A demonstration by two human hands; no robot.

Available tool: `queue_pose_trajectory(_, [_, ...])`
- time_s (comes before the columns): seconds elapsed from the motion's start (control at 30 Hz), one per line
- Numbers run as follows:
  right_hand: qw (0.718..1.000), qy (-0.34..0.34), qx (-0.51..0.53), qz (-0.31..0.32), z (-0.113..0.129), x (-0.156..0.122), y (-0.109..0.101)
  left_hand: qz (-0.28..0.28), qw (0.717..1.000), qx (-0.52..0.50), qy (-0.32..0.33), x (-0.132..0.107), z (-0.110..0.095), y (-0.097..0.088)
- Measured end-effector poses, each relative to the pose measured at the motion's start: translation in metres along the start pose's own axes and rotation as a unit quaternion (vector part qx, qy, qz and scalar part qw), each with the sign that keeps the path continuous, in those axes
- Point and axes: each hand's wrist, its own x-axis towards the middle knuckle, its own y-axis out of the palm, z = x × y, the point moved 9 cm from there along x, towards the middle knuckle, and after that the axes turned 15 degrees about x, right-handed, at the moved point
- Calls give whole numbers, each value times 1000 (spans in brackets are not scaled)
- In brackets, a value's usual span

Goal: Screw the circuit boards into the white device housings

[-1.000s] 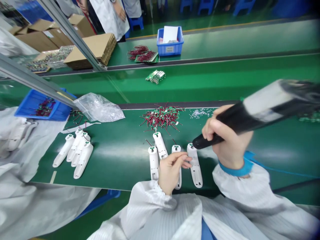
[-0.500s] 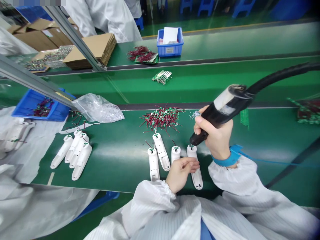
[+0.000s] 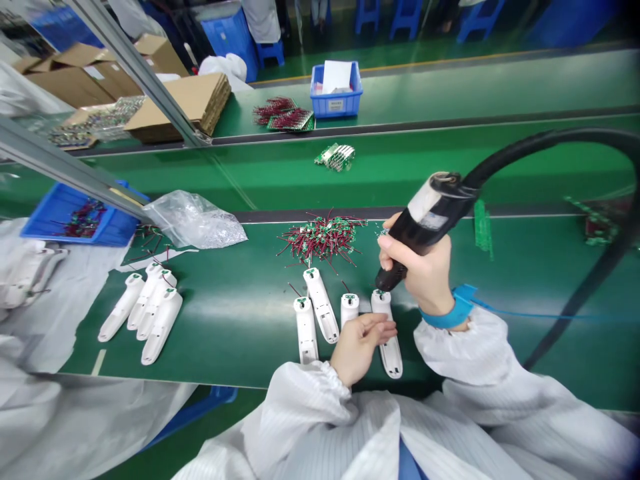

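My right hand is wrapped round a black electric screwdriver, its tip pressed on the top end of the rightmost white plastic housing. My left hand rests on that housing with fingers curled, pressing it against the green table. Three more white housings lie in a row just left of it. A pile of small green circuit boards with red wires sits beyond them, with loose screws beside it.
Several white housings lie at the left. A clear plastic bag and a blue bin are farther left. On the conveyor belt lies a bundle of boards. Beyond stand another blue bin and cardboard boxes.
The screwdriver swung from lying low and blurred to upright, tip now on the rightmost housing. My left hand shifted right onto that housing. The boards on the belt drifted right.
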Motion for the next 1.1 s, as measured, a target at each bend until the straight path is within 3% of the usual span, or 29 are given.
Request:
queue_pose_trajectory(0.17, [996,-5,89,25,32,-9,11,-48,991,103,67,-5,-24,-10])
queue_pose_trajectory(0.27, [988,23,143,51,45,-16,21,-87,962,223,135,-15,-52,-14])
queue_pose_trajectory(0.4, [984,44,159,60,48,-21,25,-91,925,309,203,-28,-75,-10])
queue_pose_trajectory(0.73, [983,44,169,61,46,-24,25,-116,894,360,241,-37,-81,-13])
queue_pose_trajectory(1.0, [984,32,167,44,50,-25,24,-128,889,357,256,-39,-80,-16])
queue_pose_trajectory(1.1, [985,34,162,48,48,-27,24,-135,901,340,232,-36,-75,-20])
